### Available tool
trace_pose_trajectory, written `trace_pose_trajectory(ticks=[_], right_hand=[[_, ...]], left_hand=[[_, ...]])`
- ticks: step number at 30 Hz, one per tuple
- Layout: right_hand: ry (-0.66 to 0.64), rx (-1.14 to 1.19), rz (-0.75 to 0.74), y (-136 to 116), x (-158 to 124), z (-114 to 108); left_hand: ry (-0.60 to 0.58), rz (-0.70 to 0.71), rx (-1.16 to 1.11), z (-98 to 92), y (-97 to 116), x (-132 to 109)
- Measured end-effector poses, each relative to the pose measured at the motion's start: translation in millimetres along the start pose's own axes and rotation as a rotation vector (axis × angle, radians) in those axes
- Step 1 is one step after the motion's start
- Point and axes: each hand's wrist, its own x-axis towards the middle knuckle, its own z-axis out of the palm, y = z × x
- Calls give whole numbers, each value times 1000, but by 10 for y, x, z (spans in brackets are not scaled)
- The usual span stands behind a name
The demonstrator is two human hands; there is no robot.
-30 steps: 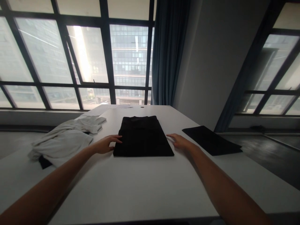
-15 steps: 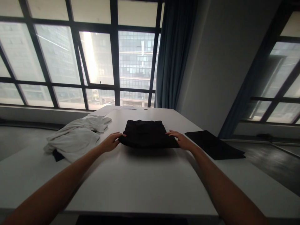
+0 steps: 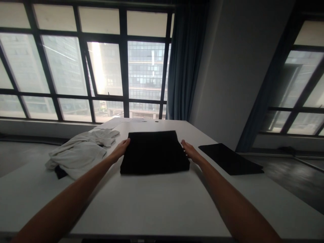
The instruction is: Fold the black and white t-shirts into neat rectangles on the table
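Observation:
A folded black garment (image 3: pixel 154 152) lies flat as a neat rectangle in the middle of the white table (image 3: pixel 152 206). My left hand (image 3: pixel 122 148) rests against its left edge near the far corner, fingers stretched out along the cloth. On the opposite side, my right hand (image 3: pixel 188 152) lies against the right edge, fingers also extended. Both forearms reach in from the near corners. Whether any fingertips are tucked under the cloth is hidden.
A crumpled white garment (image 3: pixel 78 153) with a bit of dark cloth under it lies at the left. A flat black piece (image 3: pixel 229 158) sits at the table's right edge. Papers (image 3: pixel 113 122) lie at the far edge, before large windows and a blue curtain (image 3: pixel 186 60).
Half a second ago both hands held the garment's near edge lifted off the table. Now the garment lies flat, and the hands have slid further along its sides.

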Motion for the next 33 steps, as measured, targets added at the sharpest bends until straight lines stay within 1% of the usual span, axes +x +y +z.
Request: trace_pose_trajectory(ticks=[1, 2, 3, 5, 7, 9, 11, 12, 13, 15, 16, 17, 18, 20, 21, 22, 23, 25, 27, 29, 33], right_hand=[[-14, -77, 40, 48, 29, 68], [-40, -149, 56, 90, 47, 117], [-65, -211, 50, 121, 54, 148], [-103, -289, 6, 134, 42, 160], [-102, -319, -59, 85, 11, 121], [-78, -323, -152, 10, -25, 57], [-58, -344, -219, -51, -63, -1], [-59, -376, -216, -68, -85, -19], [-78, -428, -182, -79, -109, -27], [-143, -583, -66, -95, -166, -1], [-157, -671, -25, -108, -198, 34], [-135, -749, -13, -128, -230, 82], [-84, -807, -36, -155, -262, 143], [32, -844, -174, -217, -321, 293], [43, -835, -254, -242, -346, 375], [6, -820, -314, -258, -367, 455], [-74, -809, -342, -261, -383, 528], [-253, -800, -304, -231, -401, 637], [-359, -792, -229, -176, -402, 685], [-381, -781, -210, -127, -389, 686], [-386, -768, -213, -75, -341, 648]], left_hand=[[-39, -73, 79, 0, -121, 41], [-78, -111, 151, -7, -226, 67], [-109, -110, 214, -16, -306, 81], [-139, -16, 316, -27, -384, 80], [-124, 98, 384, -23, -366, 59], [-91, 219, 417, -14, -303, 32], [-54, 306, 449, -11, -246, 1], [-46, 309, 489, -13, -230, -16], [-48, 284, 551, -16, -220, -35], [-76, 195, 694, -17, -206, -85], [-84, 161, 756, -10, -194, -115], [-72, 156, 805, 7, -175, -149], [-45, 186, 837, 37, -150, -186], [-5, 329, 849, 139, -99, -265], [-25, 414, 844, 208, -84, -304], [-79, 480, 833, 281, -82, -339], [-164, 505, 823, 352, -96, -369], [-335, 448, 828, 457, -161, -411], [-426, 362, 838, 484, -243, -430], [-440, 306, 850, 440, -297, -432], [-397, 171, 910, 303, -296, -422]])
